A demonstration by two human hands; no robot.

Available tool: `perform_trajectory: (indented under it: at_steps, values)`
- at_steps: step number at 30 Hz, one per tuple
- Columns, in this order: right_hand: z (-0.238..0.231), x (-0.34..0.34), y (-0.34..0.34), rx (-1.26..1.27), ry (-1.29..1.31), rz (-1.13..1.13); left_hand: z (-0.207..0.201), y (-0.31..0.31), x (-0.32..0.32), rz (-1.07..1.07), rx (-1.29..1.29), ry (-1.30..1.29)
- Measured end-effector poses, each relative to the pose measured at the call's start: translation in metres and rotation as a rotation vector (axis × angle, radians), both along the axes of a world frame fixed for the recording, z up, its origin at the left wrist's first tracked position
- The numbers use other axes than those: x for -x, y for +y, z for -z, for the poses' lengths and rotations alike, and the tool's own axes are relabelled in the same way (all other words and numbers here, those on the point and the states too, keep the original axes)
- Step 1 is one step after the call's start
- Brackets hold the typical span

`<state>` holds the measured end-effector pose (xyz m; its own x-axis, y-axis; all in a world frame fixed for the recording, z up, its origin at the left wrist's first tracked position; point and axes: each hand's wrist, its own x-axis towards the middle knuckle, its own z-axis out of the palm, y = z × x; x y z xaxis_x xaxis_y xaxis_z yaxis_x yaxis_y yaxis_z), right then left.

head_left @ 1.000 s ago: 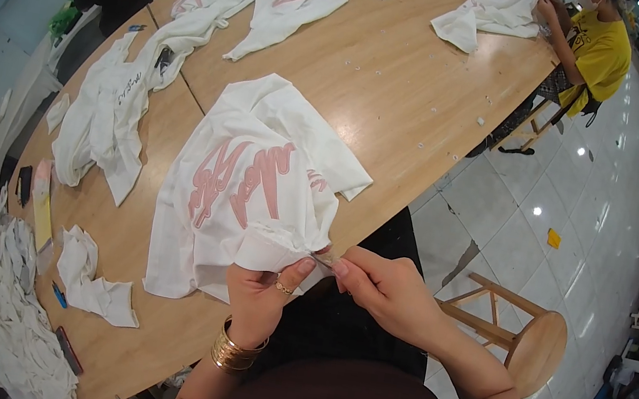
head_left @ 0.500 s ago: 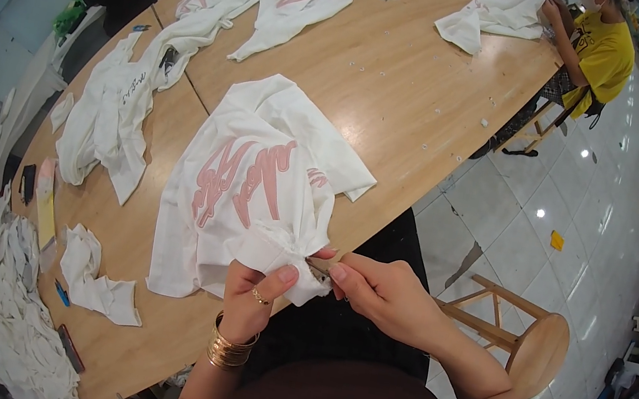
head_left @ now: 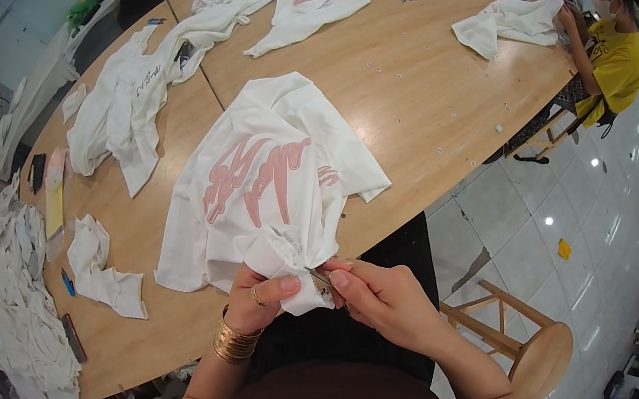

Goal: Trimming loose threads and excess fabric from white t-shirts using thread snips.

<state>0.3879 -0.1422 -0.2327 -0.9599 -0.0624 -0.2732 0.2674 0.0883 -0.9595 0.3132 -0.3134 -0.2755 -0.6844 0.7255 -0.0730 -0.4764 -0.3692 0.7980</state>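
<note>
A white garment (head_left: 201, 171) with a pink print lies at the table edge in front of me, one gathered end drawn over toward my lap. My left hand (head_left: 255, 300), with rings and gold bangles on its arm, is closed on that end, thumb on top. My right hand (head_left: 391, 303) is closed around a small metal tool that looks like thread snips (head_left: 317, 275). Its narrow metal part lies against the bunched cloth, just beside my left thumb. Most of the tool is hidden inside my right fingers.
The wooden table (head_left: 400, 120) carries more white garments (head_left: 118, 115), a small white cloth piece (head_left: 105, 269), and a blue-handled tool (head_left: 68, 282). A white fabric heap (head_left: 16, 292) hangs at the left. A wooden stool (head_left: 544, 364) stands right. A person in yellow (head_left: 618, 72) handles white cloth.
The whole view has shifted slightly. My right hand has turned a little and the metal tool shows more plainly against the cloth. My left hand keeps its hold.
</note>
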Motion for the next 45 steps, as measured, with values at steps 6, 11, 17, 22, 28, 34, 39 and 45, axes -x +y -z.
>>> perform_trajectory:
  at_steps: [6,11,17,22,28,34,39,45]
  values:
    - [0.010,-0.001,-0.004,0.154,-0.039,-0.047,0.011,-0.010,0.003,-0.013,-0.023,-0.002]
    - [0.011,0.000,-0.011,0.362,-0.069,-0.006,0.019,-0.016,0.007,0.028,0.026,0.048]
    - [0.017,0.000,-0.016,0.231,0.096,0.063,0.009,-0.014,-0.001,-0.088,0.060,0.078]
    - [0.018,0.004,-0.018,-0.136,0.366,0.103,-0.004,-0.002,-0.008,-0.357,0.011,0.201]
    - [0.011,0.009,-0.019,-0.363,0.471,0.071,-0.010,0.002,-0.008,-0.505,0.084,0.115]
    - [0.006,0.011,-0.012,-0.364,0.371,0.029,-0.008,-0.003,-0.005,-0.520,0.056,0.045]
    - [0.016,0.014,-0.021,-0.438,0.438,0.059,-0.009,-0.003,-0.003,-0.567,0.001,0.078]
    - [0.000,0.018,-0.018,-0.403,0.445,0.210,0.000,-0.013,-0.003,-0.569,0.100,0.152]
